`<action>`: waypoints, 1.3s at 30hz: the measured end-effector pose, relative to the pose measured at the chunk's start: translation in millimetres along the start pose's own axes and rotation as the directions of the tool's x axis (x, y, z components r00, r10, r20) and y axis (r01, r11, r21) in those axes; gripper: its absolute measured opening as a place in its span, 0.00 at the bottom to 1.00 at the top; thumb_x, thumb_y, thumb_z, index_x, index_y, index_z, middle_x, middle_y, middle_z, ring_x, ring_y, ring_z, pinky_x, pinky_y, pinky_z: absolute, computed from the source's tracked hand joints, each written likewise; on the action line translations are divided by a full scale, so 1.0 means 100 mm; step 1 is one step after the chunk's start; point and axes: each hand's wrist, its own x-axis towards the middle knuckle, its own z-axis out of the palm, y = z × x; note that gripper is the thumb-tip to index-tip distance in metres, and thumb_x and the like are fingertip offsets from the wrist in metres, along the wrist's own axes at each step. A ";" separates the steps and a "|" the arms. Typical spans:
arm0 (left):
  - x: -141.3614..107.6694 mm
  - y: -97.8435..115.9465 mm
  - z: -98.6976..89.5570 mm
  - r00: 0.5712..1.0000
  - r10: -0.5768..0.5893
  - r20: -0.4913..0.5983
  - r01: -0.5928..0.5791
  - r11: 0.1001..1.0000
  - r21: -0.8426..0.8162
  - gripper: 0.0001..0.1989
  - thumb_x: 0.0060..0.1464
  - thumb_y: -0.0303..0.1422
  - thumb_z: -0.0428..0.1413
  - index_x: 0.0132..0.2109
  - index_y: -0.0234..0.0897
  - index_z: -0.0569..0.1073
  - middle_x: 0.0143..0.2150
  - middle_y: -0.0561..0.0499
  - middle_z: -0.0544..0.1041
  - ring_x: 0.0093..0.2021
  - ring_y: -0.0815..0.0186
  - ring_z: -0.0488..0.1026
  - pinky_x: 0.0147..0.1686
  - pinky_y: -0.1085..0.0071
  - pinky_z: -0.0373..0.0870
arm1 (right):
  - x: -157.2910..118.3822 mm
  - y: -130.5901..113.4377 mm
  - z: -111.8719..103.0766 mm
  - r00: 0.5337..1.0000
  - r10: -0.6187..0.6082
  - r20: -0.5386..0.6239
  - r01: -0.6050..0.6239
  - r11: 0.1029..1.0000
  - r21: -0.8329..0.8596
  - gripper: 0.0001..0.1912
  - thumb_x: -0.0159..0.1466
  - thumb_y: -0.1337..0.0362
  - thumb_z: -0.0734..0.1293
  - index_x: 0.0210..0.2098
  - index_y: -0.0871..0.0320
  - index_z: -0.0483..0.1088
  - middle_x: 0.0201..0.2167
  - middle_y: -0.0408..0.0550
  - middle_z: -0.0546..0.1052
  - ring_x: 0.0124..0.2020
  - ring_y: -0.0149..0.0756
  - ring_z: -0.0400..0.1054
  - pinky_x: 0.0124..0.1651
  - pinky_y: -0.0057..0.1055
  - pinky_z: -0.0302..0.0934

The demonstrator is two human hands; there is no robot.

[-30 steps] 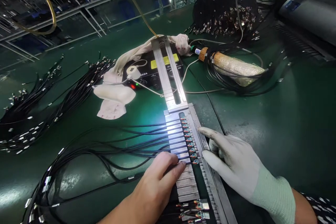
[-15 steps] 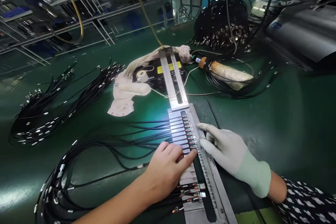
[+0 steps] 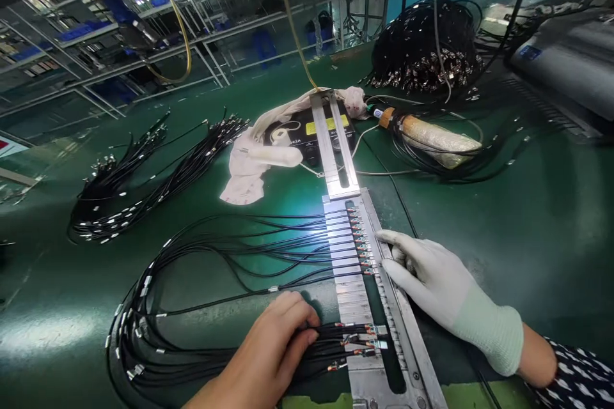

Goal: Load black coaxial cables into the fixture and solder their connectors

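Observation:
A long metal fixture with a slotted centre lies on the green table. Several black cables run into its upper slots, their small wired ends lined up in a row. My bare left hand is at the lower left of the fixture, thumb and forefinger closed on loose black cables whose connector ends rest across the lower part. My right hand, in a white glove, lies along the fixture's right rail, forefinger and thumb apart and touching it, with nothing held.
Cable bundles lie at the left. Behind the fixture are a black box and white cloth. A wrapped orange handle and a large cable pile are at the back right. A yellow hose hangs above.
My left hand has left the row of seated cable ends and moved down to the loose cables. My right hand stays at the rail. The view has shifted left.

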 end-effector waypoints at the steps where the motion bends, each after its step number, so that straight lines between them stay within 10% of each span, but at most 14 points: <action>1: 0.01 -0.01 0.00 1.000 -0.024 -0.013 0.023 0.999 -0.039 0.06 0.65 0.29 0.47 0.39 0.38 0.68 0.37 0.51 0.69 0.39 0.67 0.66 0.38 0.73 0.62 | 0.00 0.00 0.00 1.000 -0.002 0.004 0.002 1.000 0.005 0.17 0.70 0.57 0.57 0.57 0.48 0.59 0.32 0.39 0.72 0.35 0.34 0.67 0.40 0.35 0.60; 9: 0.39 0.13 0.07 0.920 0.287 -0.268 -0.264 0.957 0.121 0.06 0.65 0.24 0.47 0.42 0.36 0.67 0.37 0.50 0.68 0.38 0.67 0.63 0.37 0.72 0.61 | 0.02 0.04 0.03 1.000 -0.013 -0.012 0.013 1.000 0.000 0.17 0.69 0.59 0.58 0.57 0.46 0.59 0.35 0.39 0.73 0.36 0.35 0.68 0.41 0.36 0.60; 27: 0.67 0.08 0.08 0.850 0.526 -0.025 -0.491 0.808 0.327 0.13 0.66 0.24 0.44 0.55 0.30 0.65 0.41 0.45 0.67 0.39 0.64 0.60 0.38 0.69 0.60 | 0.05 0.01 0.03 0.991 -0.093 -0.094 0.090 0.995 -0.031 0.17 0.67 0.64 0.60 0.56 0.47 0.60 0.39 0.39 0.75 0.38 0.35 0.70 0.42 0.37 0.62; 39: 0.54 0.06 0.19 0.899 0.438 0.018 -0.352 0.696 0.626 0.23 0.63 0.23 0.42 0.63 0.36 0.58 0.37 0.48 0.66 0.34 0.63 0.59 0.32 0.66 0.54 | 0.05 -0.01 0.02 0.995 -0.041 -0.089 0.041 0.999 -0.009 0.15 0.67 0.63 0.60 0.53 0.50 0.65 0.36 0.40 0.76 0.36 0.38 0.70 0.40 0.38 0.63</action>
